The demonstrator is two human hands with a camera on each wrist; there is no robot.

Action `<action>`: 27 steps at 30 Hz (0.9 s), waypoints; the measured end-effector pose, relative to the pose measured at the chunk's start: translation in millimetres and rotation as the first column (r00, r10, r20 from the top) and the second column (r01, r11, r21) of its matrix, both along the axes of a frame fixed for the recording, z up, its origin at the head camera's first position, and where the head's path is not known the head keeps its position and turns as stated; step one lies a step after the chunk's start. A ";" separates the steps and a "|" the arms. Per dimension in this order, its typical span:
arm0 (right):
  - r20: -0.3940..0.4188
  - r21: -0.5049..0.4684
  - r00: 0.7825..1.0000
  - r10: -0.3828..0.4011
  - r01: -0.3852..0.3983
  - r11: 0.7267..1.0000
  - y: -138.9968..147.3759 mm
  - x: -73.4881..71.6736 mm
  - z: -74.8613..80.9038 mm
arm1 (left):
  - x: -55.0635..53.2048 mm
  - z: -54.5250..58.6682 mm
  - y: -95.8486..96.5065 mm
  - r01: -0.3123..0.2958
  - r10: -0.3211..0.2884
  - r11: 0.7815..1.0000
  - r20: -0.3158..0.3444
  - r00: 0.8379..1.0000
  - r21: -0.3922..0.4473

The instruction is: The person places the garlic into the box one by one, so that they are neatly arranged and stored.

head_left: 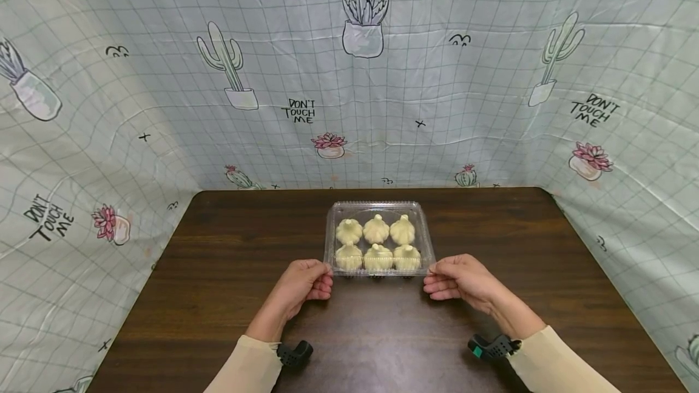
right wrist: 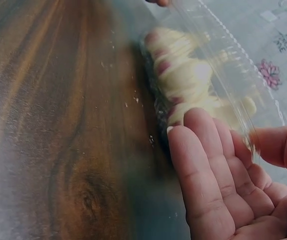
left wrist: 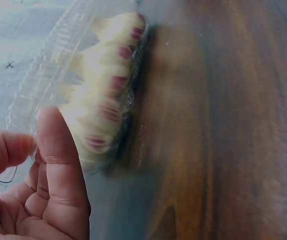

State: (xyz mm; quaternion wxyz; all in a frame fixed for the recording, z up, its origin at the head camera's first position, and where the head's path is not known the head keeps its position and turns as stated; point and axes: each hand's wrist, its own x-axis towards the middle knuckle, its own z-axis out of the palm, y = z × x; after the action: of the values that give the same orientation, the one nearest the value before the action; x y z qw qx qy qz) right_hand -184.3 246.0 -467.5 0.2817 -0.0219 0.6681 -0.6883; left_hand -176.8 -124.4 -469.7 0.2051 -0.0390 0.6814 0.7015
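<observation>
A clear plastic clamshell box (head_left: 332, 229) sits on the table with several pale garlic bulbs (head_left: 377, 230) inside, arranged in two rows. Purple-red streaks show low on the bulbs (left wrist: 117, 82) in the left wrist view. At the box's front left corner, my left hand (head_left: 306, 284) pinches the clear plastic edge between thumb and finger. My right hand (head_left: 464, 281) does likewise at the front right corner. Its other fingers (right wrist: 198, 180) extend below the edge in the right wrist view. Whether the lid is latched, I cannot tell.
The dark wooden table (head_left: 240, 229) has rounded back corners. A pale grid-patterned sheet (head_left: 338, 77) printed with potted cacti hangs behind it and along both sides. A black band (head_left: 295, 353) circles the left wrist, and another band (head_left: 491, 346) the right.
</observation>
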 end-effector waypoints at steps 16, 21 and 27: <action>-0.011 0.044 0.994 -0.104 0.105 0.994 -14.2 -20.0 -2.3 | -16.4 0.8 3.6 -0.104 0.104 0.994 -0.003 0.995 -0.038; -0.057 0.114 0.989 -0.139 0.145 0.983 -12.4 -18.3 1.2 | -12.5 5.2 -2.2 -0.125 0.114 0.977 -0.071 0.991 -0.175; -0.424 0.461 0.898 -0.119 0.327 0.825 -1.1 -17.6 12.7 | -14.0 19.8 -23.4 -0.300 -0.021 0.686 -0.430 0.903 -0.663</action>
State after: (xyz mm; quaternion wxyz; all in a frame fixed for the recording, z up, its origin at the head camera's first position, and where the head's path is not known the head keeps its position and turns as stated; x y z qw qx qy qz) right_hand -201.9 244.9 -454.8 0.0594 0.0032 0.8681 -0.4927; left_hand -190.8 -147.8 -449.8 -0.0269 -0.0230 0.9214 0.3871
